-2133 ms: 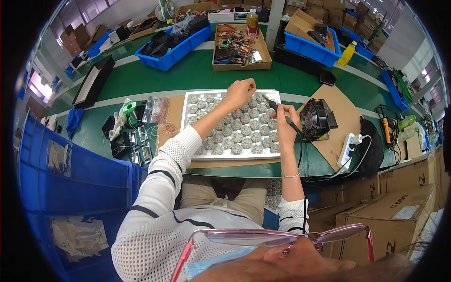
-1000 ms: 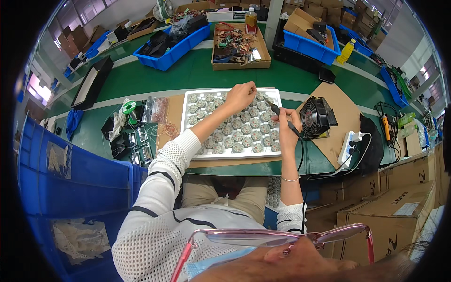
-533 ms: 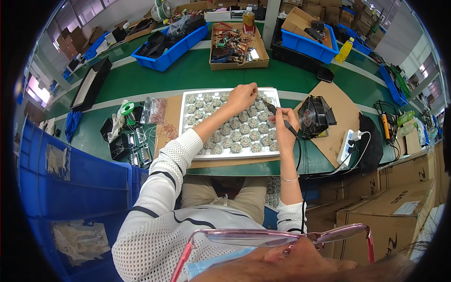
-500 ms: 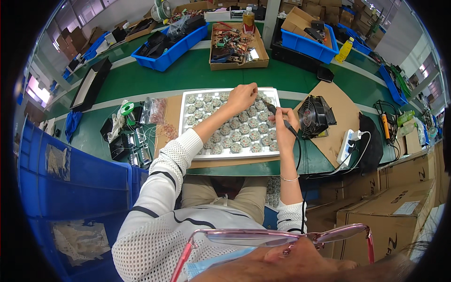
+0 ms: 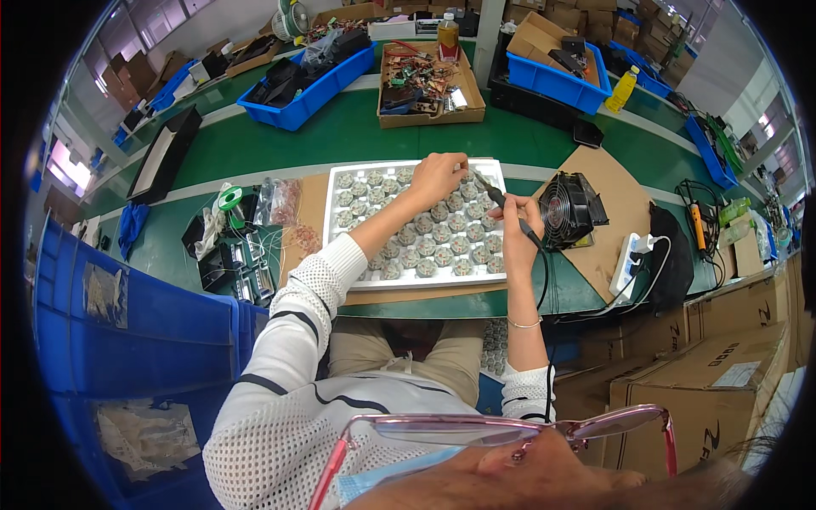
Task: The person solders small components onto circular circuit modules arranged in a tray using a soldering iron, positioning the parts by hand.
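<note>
A white tray (image 5: 408, 283) in front of me holds rows of small round parts (image 5: 443, 256) that look like little circuit assemblies. My left hand (image 5: 437, 180) reaches over the tray to its far right part. Its fingers are pinched together there; whatever lies between them is too small to make out. My right hand (image 5: 520, 231), at the tray's right edge, grips a soldering iron (image 5: 494, 195) with a black handle. The iron's tip points up and left, close to the left fingertips. A black cable runs down from the handle along my right forearm.
A black fan (image 5: 568, 211) stands on cardboard to the right, near a white power strip (image 5: 625, 268). Left of the tray are a green solder spool (image 5: 229, 197), wires and a bag of small parts (image 5: 279, 201). Farther back sit a blue bin (image 5: 310, 95) and a cardboard box (image 5: 432, 119) of components.
My right hand and the soldering iron have shifted slightly to the right, the tip drawing a little away from the left fingertips. My left hand stays almost in place.
</note>
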Motion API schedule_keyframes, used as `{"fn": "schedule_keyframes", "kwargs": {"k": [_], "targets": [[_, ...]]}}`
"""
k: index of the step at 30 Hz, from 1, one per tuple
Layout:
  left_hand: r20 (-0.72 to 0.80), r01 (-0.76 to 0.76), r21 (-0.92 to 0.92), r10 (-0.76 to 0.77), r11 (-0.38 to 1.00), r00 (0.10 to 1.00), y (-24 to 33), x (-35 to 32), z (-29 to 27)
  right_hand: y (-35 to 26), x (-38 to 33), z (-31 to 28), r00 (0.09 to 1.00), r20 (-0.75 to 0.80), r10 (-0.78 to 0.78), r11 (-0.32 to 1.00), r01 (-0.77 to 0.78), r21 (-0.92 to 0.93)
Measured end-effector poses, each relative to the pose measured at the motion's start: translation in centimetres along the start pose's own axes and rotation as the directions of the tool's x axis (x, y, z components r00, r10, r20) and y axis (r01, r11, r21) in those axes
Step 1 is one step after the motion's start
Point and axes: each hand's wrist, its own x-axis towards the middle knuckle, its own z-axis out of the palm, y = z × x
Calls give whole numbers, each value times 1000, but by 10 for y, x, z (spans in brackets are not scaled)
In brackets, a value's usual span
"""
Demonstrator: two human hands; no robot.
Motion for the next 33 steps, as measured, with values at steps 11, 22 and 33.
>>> {"fn": "schedule_keyframes", "kwargs": {"k": [11, 22, 33], "targets": [[-8, 0, -79, -1, 997, 1000, 1, 9, 14, -4, -5, -6, 997, -81, -1, 996, -6, -88], [0, -45, -36, 45, 998, 999, 0, 13, 20, 3, 0, -4, 998, -64, 7, 997, -12, -73], [-1, -53, -30, 53, 998, 999, 3, 12, 19, 5, 0, -4, 998, -54, -13, 995, 8, -98]]}}
